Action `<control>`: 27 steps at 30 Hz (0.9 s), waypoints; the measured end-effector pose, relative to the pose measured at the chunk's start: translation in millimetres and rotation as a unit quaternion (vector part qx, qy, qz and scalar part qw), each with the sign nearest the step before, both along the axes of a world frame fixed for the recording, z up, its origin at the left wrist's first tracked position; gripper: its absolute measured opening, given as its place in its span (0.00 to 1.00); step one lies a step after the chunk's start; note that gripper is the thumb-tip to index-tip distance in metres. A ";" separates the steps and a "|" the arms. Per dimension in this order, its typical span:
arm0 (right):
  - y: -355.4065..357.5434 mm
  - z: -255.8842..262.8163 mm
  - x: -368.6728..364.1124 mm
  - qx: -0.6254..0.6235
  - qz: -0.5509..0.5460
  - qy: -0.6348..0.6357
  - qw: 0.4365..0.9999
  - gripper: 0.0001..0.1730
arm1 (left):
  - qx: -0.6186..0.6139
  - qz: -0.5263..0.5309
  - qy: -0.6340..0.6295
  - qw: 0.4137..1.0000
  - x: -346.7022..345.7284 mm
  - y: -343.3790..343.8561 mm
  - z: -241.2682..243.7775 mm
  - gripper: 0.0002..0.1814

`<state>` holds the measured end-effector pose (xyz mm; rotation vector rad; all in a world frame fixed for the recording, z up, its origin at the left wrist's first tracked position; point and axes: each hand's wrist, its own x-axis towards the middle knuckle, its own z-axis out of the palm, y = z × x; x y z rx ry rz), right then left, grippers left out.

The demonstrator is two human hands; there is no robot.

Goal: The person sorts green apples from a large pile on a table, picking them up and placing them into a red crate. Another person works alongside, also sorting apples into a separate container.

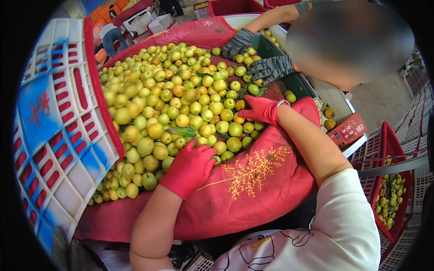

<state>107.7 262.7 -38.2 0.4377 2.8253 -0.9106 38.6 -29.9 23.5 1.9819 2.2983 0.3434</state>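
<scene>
A heap of small yellow-green fruits [183, 120], jujube-like, lies on a red quilted cloth [210, 206]. My left hand [190, 166], in a red glove, rests on the near edge of the heap. Its fingers curl over fruits, and the palm side is hidden. Farther right, my right hand [262, 109], also red-gloved, reaches into the heap with its fingers apart, next to a brownish fruit [240, 105]. A white plastic crate [64, 115] with blue paint and a red rim is tilted against the heap at left. Fruits near its rim are motion-blurred.
Opposite, a person's grey-gloved hands [273, 69] touch fruits by a dark green tray edge [298, 84]. A red box [349, 130] bearing writing lies at right. Beyond my right arm stands a red-lined crate [381, 135] of fruits and leaves. Another person [115, 39] bends far behind.
</scene>
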 end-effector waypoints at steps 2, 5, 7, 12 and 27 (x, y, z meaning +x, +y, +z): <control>-3.6 -0.7 -3.2 -0.014 -0.002 0.010 1.000 0.42 | -0.035 0.015 -0.030 0.999 -0.3 -1.8 6.5 0.14; -1.5 -4.7 0.4 -0.014 -0.004 0.027 1.000 0.41 | -0.018 0.020 -0.035 0.999 1.2 5.5 12.2 0.16; 2.4 -6.4 2.5 -0.007 -0.005 0.042 0.999 0.41 | 0.068 0.008 0.023 0.997 4.4 16.0 21.0 0.17; -0.4 -7.7 -2.3 -0.040 -0.061 0.123 0.990 0.55 | -0.002 0.121 0.114 0.986 -4.2 4.1 17.5 0.35; -6.4 -1.4 4.3 -0.072 -0.045 0.056 0.995 0.71 | -0.039 0.103 0.099 0.989 3.0 7.9 12.2 0.38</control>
